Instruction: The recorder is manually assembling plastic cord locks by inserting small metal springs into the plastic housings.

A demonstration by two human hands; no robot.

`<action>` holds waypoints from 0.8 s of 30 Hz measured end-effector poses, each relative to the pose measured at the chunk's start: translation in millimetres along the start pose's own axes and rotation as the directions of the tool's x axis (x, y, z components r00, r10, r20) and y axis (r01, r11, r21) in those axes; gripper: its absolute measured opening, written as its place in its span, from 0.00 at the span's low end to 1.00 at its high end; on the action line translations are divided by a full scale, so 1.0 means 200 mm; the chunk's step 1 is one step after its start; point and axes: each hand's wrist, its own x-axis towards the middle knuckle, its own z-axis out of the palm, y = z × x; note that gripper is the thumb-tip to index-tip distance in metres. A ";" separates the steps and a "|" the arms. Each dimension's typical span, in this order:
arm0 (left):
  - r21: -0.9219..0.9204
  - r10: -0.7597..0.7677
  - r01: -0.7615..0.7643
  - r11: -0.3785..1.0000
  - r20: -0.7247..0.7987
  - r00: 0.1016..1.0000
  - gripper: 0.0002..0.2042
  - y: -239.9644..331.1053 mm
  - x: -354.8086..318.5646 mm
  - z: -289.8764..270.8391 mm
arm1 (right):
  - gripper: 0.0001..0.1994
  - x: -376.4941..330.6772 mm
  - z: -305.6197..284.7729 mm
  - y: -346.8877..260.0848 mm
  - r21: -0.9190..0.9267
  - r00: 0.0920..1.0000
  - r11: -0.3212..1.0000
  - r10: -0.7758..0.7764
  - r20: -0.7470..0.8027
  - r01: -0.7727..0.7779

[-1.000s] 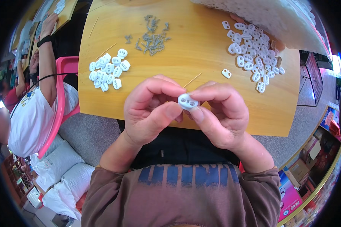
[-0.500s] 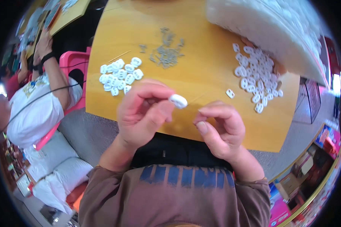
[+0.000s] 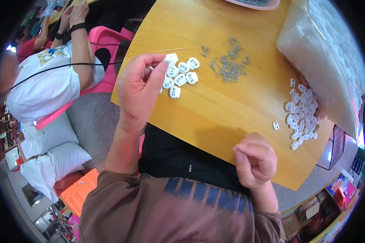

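My left hand [image 3: 140, 87] reaches out over the wooden table [image 3: 215, 109] and pinches a white plastic two-hole toggle [image 3: 171, 58] between thumb and forefinger. It hovers right at the edge of a small pile of the same white toggles [image 3: 182, 75]. My right hand [image 3: 255, 160] rests by the table's near edge with its fingers curled in; nothing shows inside it. A heap of small metal springs [image 3: 229, 67] lies past the pile.
A second pile of white parts [image 3: 302, 115] and one stray piece [image 3: 275, 125] lie at the right, beside a large clear bag of white pieces [image 3: 324, 60]. A person in a white shirt [image 3: 48, 85] sits on a pink chair [image 3: 105, 40] at left. White sacks [image 3: 52, 150] lie on the floor.
Both hands held a white toggle together in front of me. They have since parted: my left hand carried the toggle out to the left pile and my right hand dropped back, closed.
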 end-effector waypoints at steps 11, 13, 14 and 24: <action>0.377 0.367 -0.332 0.865 -0.022 0.930 0.06 0.03 0.00 0.05 | 0.11 0.02 0.05 0.06 -0.013 0.968 0.970 -0.241 -0.070 0.241; 0.350 0.391 -0.380 0.856 0.042 0.919 0.05 0.11 -0.03 0.12 | 0.11 0.01 0.05 0.05 -0.004 0.962 0.964 -0.264 -0.064 0.264; 0.323 0.411 -0.417 0.850 0.090 0.907 0.05 0.15 -0.06 0.17 | 0.09 0.00 0.05 0.05 -0.002 0.951 0.953 -0.303 -0.053 0.303; -0.067 0.563 -0.706 0.705 0.659 0.499 0.11 0.31 -0.16 0.60 | 0.06 -0.05 0.03 0.03 -0.057 0.891 0.891 -0.452 -0.034 0.450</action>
